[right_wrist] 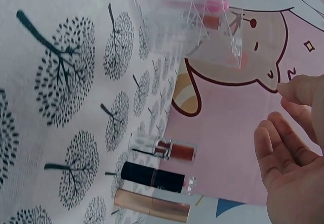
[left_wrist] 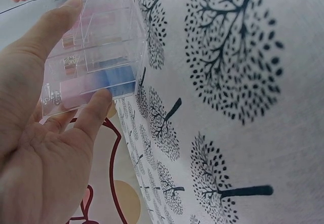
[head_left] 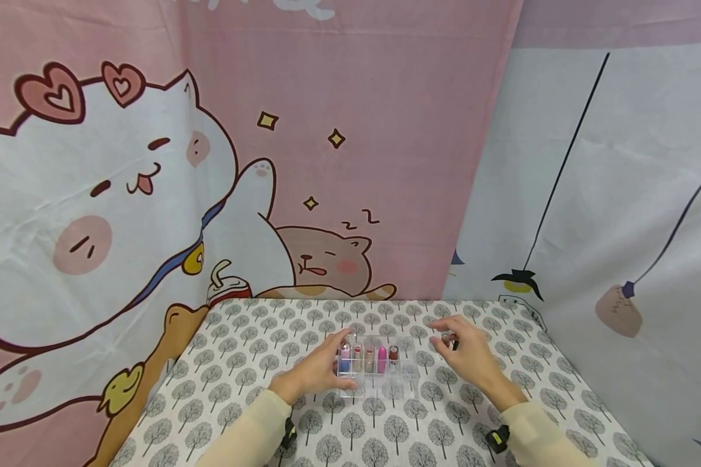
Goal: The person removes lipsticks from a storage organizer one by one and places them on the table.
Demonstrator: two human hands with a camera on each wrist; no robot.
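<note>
On the table stands a clear lipstick organizer (head_left: pixel 407 388) with several lip products in its back compartments. Among them are a pink-and-blue tube (left_wrist: pixel 98 85), a bright pink tube (head_left: pixel 381 360) and a dark red one (head_left: pixel 394 353). My left hand (head_left: pixel 312 373) grips the organizer's left end, thumb at the front and fingers at the back. To its right, my right hand (head_left: pixel 467 350) hovers with fingers loosely bent and holds nothing. Beside that hand stand a clear lip gloss tube (right_wrist: pixel 182 151) with red colour, a black lipstick (right_wrist: pixel 152 177) and a gold lipstick tube (right_wrist: pixel 152 205).
A tree-print cloth (head_left: pixel 374 434) covers the table. Pink and white hanging fabric with cartoon cats (head_left: pixel 333 259) closes off the back, and more white fabric (head_left: pixel 648 194) hangs along the right side.
</note>
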